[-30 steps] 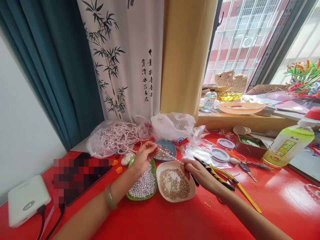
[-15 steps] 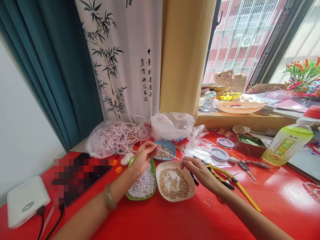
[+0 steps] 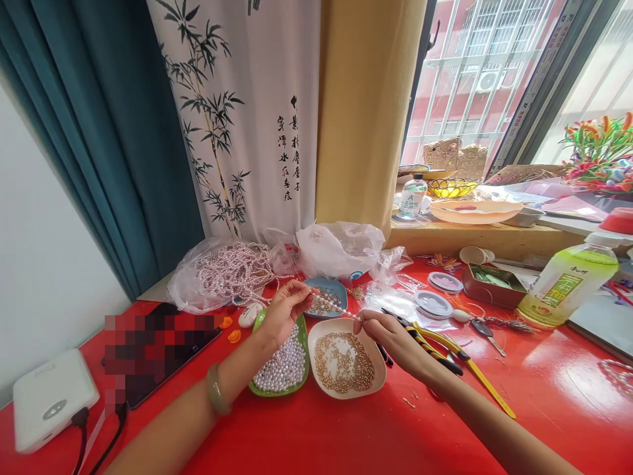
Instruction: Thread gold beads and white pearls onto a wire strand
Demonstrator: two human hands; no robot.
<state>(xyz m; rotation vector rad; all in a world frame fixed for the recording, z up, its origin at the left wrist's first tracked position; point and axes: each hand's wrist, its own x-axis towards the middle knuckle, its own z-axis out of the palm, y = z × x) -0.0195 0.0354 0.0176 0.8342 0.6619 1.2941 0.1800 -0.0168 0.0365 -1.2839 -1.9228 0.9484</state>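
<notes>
I have the strand of small pearly beads (image 3: 349,315) stretched between my two hands: the left grip (image 3: 285,309) is pinched on its upper part, the right grip (image 3: 386,328) pinches it lower down. I expect it is very light and limp, the smooth beads may slip, and a hard pull could break it; better to take it by fingertips, gently. My left hand is raised over the green dish (image 3: 277,394), wrist bent; my right, knuckles upward, reaches inward beside the cream dish (image 3: 380,376).
</notes>
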